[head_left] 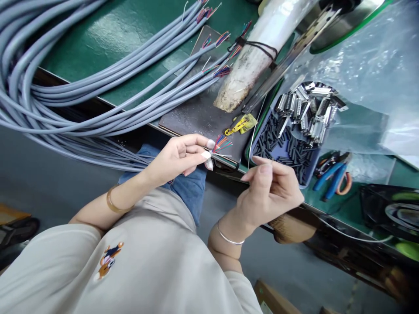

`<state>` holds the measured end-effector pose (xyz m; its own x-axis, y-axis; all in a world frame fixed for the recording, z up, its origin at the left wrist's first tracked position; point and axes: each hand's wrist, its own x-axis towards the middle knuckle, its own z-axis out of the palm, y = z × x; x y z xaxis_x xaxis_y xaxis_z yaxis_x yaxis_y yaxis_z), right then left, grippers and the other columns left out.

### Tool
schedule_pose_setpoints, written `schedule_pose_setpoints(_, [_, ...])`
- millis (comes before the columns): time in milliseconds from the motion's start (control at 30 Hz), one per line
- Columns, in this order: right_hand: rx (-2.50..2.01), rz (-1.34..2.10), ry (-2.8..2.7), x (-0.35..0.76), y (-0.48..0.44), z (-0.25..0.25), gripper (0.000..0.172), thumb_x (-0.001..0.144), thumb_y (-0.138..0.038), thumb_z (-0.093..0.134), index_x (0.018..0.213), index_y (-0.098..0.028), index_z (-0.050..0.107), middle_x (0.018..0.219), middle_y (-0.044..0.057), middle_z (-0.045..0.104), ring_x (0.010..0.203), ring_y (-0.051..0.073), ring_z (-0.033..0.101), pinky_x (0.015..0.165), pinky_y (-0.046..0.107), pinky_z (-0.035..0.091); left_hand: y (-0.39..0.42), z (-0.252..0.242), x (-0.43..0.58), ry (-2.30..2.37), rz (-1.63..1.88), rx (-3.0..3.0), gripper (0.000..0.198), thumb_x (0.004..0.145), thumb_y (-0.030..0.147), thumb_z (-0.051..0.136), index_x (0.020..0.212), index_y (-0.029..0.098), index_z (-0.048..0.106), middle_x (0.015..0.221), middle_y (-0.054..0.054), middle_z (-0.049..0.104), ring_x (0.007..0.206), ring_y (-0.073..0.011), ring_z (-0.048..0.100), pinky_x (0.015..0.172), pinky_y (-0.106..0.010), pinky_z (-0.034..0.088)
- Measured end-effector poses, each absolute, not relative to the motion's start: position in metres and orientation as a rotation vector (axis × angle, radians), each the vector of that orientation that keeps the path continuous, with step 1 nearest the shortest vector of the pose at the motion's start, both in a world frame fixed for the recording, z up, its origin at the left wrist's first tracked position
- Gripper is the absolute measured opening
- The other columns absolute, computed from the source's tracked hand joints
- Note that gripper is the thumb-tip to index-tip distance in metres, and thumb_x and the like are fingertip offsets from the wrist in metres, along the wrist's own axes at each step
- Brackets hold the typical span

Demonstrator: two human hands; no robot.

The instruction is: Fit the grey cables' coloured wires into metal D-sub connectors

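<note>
My left hand, with white coverings on some fingertips, pinches the stripped end of a multi-core cable. Its thin coloured wires fan out to the right, past the edge of the dark board. The cable behind the fingers is mostly hidden by the hand. My right hand is raised in front of a blue tray, apart from the wires. Its thumb presses on the index finger; whatever may be between them is too small to make out. A yellow clip lies on the board, just beyond the wires.
Many grey cables with stripped ends sweep in from the left. A plastic-wrapped roll leans over the board. Black sleeves and metal connectors fill the tray. Blue-handled pliers lie on the green table.
</note>
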<state>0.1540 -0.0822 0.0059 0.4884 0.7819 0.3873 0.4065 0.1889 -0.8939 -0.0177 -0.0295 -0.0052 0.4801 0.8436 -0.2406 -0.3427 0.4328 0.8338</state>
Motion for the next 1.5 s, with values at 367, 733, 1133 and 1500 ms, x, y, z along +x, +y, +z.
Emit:
schedule_pose_setpoints(367, [-1.523,0.416,-1.459,0.144,-0.083,0.007,0.006,0.091,-0.027,0.073,0.094,-0.023,0.076,0.081,-0.002,0.067,0.051,0.006,0.042,0.049,0.027,0.036,-0.031,-0.004,-0.011,0.785,0.814,0.880,0.023,0.075,0.023,0.080,0.088,0.011,0.065,0.072,-0.001,0.071,0.055,-0.0039,0.056,0.050,-0.015,0.042])
schedule_pose_setpoints(733, [-1.513,0.336,-1.252,0.149,-0.079,0.004,0.013,0.092,-0.029,0.071,0.081,-0.022,0.073,0.070,-0.003,0.062,0.057,0.010,0.051,0.053,0.027,0.037,-0.038,-0.013,-0.010,0.983,1.057,1.271,0.018,0.080,0.028,0.081,0.084,0.013,0.073,0.079,-0.003,0.073,0.064,-0.0078,0.058,0.060,-0.019,0.045])
schedule_pose_setpoints(1133, [-1.444,0.770,-1.205,0.152,-0.069,-0.004,0.006,0.085,-0.028,0.072,0.084,-0.023,0.075,0.077,-0.001,0.068,0.061,0.009,0.054,0.048,0.022,0.036,-0.026,-0.007,-0.025,0.617,0.611,0.801,0.046,0.081,0.057,0.077,0.079,0.013,0.066,0.049,0.002,0.054,0.035,-0.0022,0.029,0.037,-0.019,0.015])
schedule_pose_setpoints(1500, [-1.525,0.542,-1.316,0.145,-0.069,0.002,0.021,0.093,-0.036,0.068,0.108,-0.026,0.077,0.087,0.001,0.066,0.053,0.006,0.040,0.045,0.025,0.028,-0.023,-0.014,-0.028,0.592,0.532,0.667,0.045,0.078,0.055,0.079,0.076,0.013,0.066,0.043,0.008,0.038,0.034,-0.0012,0.021,0.036,-0.017,0.014])
